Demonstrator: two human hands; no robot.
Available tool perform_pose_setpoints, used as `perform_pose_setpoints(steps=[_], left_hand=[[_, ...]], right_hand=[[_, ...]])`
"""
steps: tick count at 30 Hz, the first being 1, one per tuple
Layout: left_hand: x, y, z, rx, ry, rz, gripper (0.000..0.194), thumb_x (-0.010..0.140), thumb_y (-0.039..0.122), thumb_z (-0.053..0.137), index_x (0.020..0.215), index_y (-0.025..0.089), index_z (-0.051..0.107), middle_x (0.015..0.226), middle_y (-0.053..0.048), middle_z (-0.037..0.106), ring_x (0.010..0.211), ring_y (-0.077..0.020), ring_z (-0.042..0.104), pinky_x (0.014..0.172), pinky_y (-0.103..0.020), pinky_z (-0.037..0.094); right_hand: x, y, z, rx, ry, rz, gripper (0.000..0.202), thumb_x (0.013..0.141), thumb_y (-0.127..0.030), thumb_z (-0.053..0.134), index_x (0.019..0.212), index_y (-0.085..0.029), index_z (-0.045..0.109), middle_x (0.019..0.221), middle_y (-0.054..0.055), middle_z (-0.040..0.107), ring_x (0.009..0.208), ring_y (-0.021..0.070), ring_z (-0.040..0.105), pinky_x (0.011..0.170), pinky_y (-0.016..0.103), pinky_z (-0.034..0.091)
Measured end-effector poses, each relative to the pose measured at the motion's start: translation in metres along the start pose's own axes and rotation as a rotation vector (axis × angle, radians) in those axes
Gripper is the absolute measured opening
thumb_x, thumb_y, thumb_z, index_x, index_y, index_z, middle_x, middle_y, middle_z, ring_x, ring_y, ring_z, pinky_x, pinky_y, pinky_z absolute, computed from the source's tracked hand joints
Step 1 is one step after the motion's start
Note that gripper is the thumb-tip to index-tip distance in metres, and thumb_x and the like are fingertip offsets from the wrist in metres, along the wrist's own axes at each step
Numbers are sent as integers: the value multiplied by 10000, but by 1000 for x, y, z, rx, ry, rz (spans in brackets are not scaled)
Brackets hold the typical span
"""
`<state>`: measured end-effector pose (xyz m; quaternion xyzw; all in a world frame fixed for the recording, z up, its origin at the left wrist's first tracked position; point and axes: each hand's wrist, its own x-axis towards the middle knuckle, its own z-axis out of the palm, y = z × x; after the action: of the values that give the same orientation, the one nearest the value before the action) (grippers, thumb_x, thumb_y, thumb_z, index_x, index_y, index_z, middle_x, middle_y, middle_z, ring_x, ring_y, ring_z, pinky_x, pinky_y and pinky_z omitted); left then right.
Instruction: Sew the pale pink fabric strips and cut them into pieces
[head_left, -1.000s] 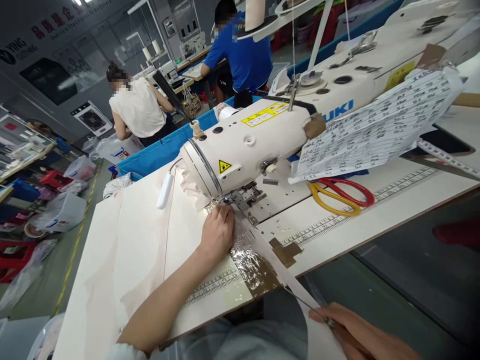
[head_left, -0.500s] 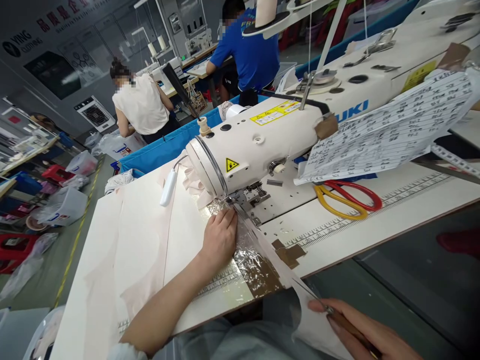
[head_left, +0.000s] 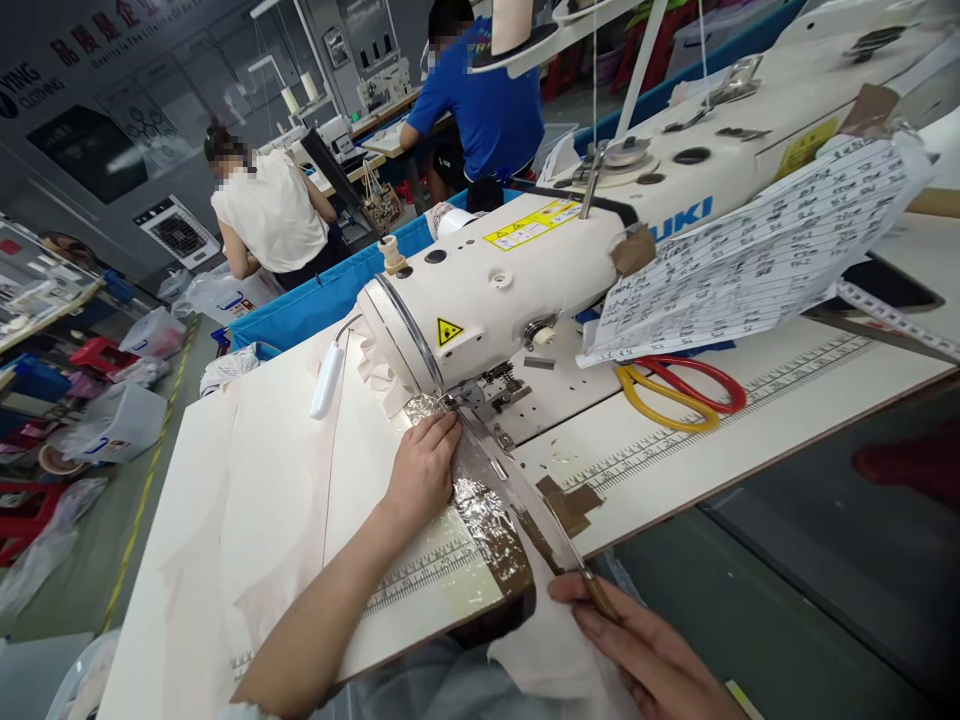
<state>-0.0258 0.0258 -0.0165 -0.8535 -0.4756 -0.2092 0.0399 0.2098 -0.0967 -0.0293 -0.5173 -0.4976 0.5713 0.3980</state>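
My left hand lies on the sewing machine bed close to the presser foot, fingers flat at the edge of a pale fabric strip. This pale pink fabric runs from the needle area over the table edge and hangs toward my lap. My right hand is closed around the wooden handle of a thin metal-shafted tool that looks like an awl, held along the fabric at the table edge. Its tip is hard to make out. The white sewing machine head stands just beyond both hands.
Scissors with red and yellow handles lie right of the needle area. Handwritten paper sheets lean against the machine. A white stick lamp and more pale fabric are at left. Two people sit working beyond the blue fabric bin.
My right hand with the awl has moved left and up toward the table edge, and the hanging fabric has shifted with it. My left hand stays by the presser foot. The view has shifted slightly.
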Motion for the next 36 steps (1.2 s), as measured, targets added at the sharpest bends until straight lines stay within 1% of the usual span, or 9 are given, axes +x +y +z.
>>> perform_pose_setpoints(steps=[2, 5, 7, 10, 13, 20, 27, 33, 36], left_hand=[[-1, 3, 1, 52, -5, -6, 488, 845, 7, 402, 1288, 120, 574, 1293, -159, 630, 1241, -291, 549, 978, -496, 535], [1, 7, 3, 132, -12, -3, 466, 834, -4, 416, 1261, 100, 572, 1281, -171, 614, 1211, -304, 549, 947, -478, 546], [5, 9, 3, 158, -15, -10, 451, 823, -22, 422, 1231, 94, 579, 1250, -175, 607, 1185, -306, 548, 925, -463, 553], [10, 9, 2, 170, -17, -46, 447, 810, -48, 414, 1190, 109, 590, 1199, -172, 597, 1120, -301, 553, 895, -469, 556], [11, 7, -1, 144, 1, -48, 431, 817, -49, 403, 1164, 121, 595, 1138, -164, 597, 1034, -284, 562, 862, -467, 563], [9, 0, -4, -31, 99, 106, 427, 815, -71, 374, 1131, 131, 578, 1061, -132, 618, 961, -238, 572, 834, -415, 578], [8, -3, -3, 108, 60, 18, 378, 869, -12, 413, 1189, 125, 560, 1147, -148, 618, 1049, -282, 550, 822, -444, 557], [7, 3, -2, 23, 54, 33, 332, 886, 20, 401, 1151, 111, 578, 1075, -151, 636, 944, -257, 580, 767, -414, 544], [4, 0, -13, 0, -16, 26, 344, 887, 73, 428, 1181, 150, 588, 1184, -144, 629, 1028, -268, 590, 818, -422, 541]], right_hand=[[5, 3, -2, -43, -24, -13, 404, 868, -589, 599, 956, -222, 742, 910, 68, 761, 835, 248, 722, 653, 273, 606], [14, 6, -8, -212, 44, -137, 321, 921, -498, 552, 1044, -240, 698, 998, 58, 756, 904, 225, 716, 704, 242, 600], [20, 3, -8, -308, 82, -243, 274, 948, -425, 507, 1063, -235, 667, 981, 58, 754, 862, 203, 721, 707, 235, 594], [29, -7, -4, -409, 82, -377, 208, 963, -330, 450, 1004, -230, 628, 839, 37, 736, 685, 165, 700, 611, 219, 569], [36, -18, 1, -484, 78, -442, 187, 960, -270, 406, 927, -238, 587, 747, 15, 696, 622, 157, 671, 555, 221, 540], [42, -26, 1, -525, 62, -422, 192, 961, -270, 387, 911, -241, 570, 696, 19, 676, 581, 178, 646, 507, 246, 502], [56, -28, 6, -575, 57, -449, 224, 961, -285, 354, 949, -234, 572, 776, 37, 682, 677, 186, 678, 563, 245, 527], [62, -27, 5, -568, 61, -459, 205, 954, -286, 372, 952, -234, 571, 762, 32, 679, 661, 186, 680, 545, 241, 521], [62, -23, 2, -570, 51, -471, 190, 940, -294, 405, 979, -247, 585, 873, 54, 728, 769, 207, 716, 617, 261, 558]])
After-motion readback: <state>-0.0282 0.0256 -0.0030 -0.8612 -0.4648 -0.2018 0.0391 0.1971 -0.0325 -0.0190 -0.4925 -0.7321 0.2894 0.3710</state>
